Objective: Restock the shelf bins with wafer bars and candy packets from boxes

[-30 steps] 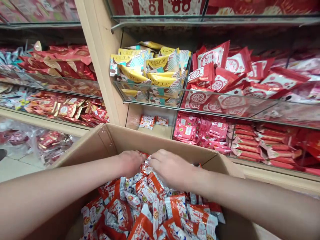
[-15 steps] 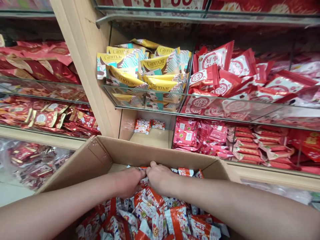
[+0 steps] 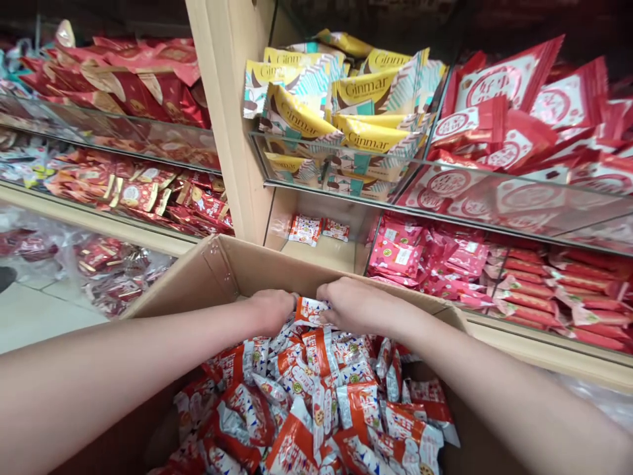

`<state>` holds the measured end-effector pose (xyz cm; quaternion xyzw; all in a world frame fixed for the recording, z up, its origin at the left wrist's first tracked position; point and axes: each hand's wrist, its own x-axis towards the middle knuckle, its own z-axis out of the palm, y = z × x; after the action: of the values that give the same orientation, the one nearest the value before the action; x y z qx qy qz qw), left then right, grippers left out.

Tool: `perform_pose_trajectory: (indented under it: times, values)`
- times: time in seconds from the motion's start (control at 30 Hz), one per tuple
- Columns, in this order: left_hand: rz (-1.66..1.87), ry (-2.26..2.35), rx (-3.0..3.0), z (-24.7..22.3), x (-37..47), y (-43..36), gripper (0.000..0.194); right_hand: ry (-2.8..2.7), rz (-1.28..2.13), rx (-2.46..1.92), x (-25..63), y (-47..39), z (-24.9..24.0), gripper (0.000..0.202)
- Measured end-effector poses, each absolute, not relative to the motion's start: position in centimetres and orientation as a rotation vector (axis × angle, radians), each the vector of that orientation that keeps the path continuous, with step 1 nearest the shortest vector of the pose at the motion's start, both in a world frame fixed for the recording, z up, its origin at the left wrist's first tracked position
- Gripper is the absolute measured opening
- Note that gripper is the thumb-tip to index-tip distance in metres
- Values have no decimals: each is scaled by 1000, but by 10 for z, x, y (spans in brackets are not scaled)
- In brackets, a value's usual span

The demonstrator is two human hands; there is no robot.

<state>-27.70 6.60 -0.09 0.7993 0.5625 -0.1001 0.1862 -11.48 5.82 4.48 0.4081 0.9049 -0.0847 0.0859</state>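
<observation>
One red-and-white packet (image 3: 310,311), far side of the box (image 3: 277,269), right hand (image 3: 364,307) pinching its right end! Left hand (image 3: 273,311) curls beside it, grip hidden.

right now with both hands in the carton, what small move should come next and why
Probably lift the red-and-white packet between the left hand and right hand toward the shelf compartment beyond the carton: only two similar small packets show there, while the carton holds a heap.
</observation>
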Motion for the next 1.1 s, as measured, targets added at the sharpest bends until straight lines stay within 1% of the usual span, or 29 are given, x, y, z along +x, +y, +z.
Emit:
perform_pose_trajectory:
  times: [0.1,0.2,0.37,0.47,0.53,0.63,0.77,0.87,0.97,1.07,1.1]
  values:
    - [-225,1556,2233,25,-285,66,20,2715,-286,1076,-106,57,57,13]
    - [-107,1424,2160,49,-295,62,21,2713,-340,1070,-97,57,65,8]
    - [203,1311,2120,68,-292,46,29,2858,-728,1039,-90,63,68,15]
    - [397,1189,2046,71,-284,38,14,2915,-858,1048,-91,64,66,10]
    - [485,1185,2013,72,-280,36,11,2925,-968,1086,-90,64,66,9]
    - [652,1246,1922,74,-277,35,12,2880,-1344,1187,-88,63,67,11]
    - [873,1302,1697,74,-272,30,13,2741,-1986,1437,-84,64,68,25]
    - [986,1290,1578,69,-270,26,14,2562,-2276,1534,-85,64,65,30]
    - [1058,1248,1518,63,-271,25,18,2526,-2332,1586,-88,63,60,30]
    - [1125,1187,1492,60,-273,27,30,2558,-2368,1633,-93,61,56,33]
    - [1136,1165,1485,60,-274,28,30,2585,-2370,1657,-95,60,55,34]
